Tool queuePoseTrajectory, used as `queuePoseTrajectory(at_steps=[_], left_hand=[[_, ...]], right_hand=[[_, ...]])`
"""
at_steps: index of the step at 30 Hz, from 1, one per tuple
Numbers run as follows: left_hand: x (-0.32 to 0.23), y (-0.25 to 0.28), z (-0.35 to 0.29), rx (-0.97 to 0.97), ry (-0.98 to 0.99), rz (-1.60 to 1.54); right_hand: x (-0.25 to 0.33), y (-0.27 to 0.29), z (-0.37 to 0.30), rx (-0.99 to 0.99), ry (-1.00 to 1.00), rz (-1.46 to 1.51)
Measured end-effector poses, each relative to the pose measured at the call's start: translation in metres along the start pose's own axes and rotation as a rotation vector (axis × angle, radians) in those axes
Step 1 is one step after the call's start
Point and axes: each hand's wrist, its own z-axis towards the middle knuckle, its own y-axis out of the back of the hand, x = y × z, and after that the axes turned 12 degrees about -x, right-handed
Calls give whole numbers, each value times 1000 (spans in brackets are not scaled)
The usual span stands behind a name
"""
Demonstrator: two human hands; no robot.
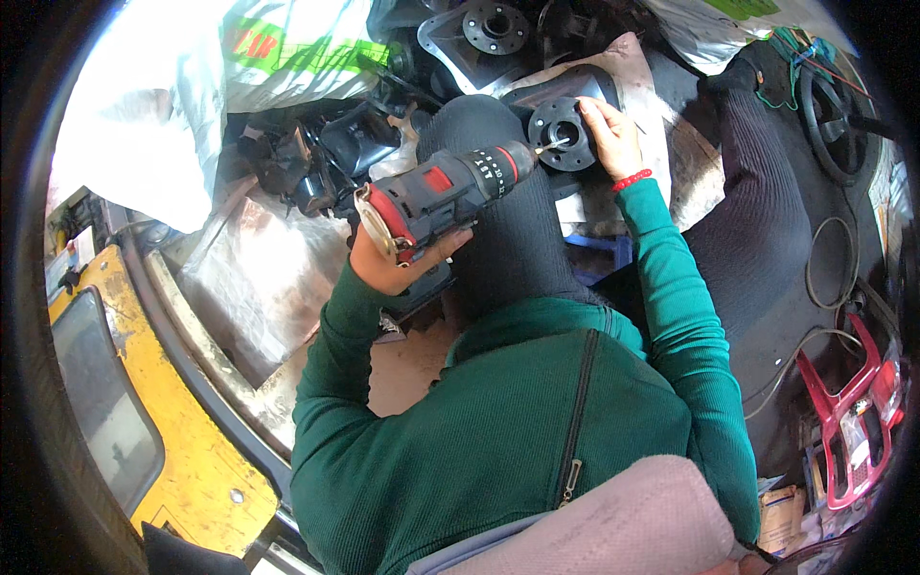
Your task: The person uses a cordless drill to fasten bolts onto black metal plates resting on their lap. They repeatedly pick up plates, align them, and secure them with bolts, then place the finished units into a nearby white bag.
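Observation:
My left hand (395,266) is wrapped around the grip of a red and black cordless drill (450,195), which points up and to the right across my thigh. Its bit (549,147) reaches a black round flange (546,122) with small holes around a central opening; whether the tip sits in a hole or only touches it, I cannot tell. My right hand (613,139), with a red bead bracelet at the wrist, grips the flange's right edge. Behind it, a black plate (599,84) rests on a pale sheet (634,72).
A similar flanged black part (495,29) lies at the far side, and loose black parts (326,153) are heaped left of my knee. White bags (153,115) stand far left. A yellow panel (144,383) is at left, a red plastic frame (848,422) at right, near a cable (815,273).

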Motion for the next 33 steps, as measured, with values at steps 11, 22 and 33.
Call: queuePoseTrajectory(at_steps=[11,22,33], left_hand=[[-14,-13,29,59,-455,355],[-22,-25,46,211,-456,420],[-71,-39,74,332,-480,625]], right_hand=[[6,3,-2,-16,-106,67],[6,5,-2,21,-99,153],[3,6,-1,14,-82,95]])
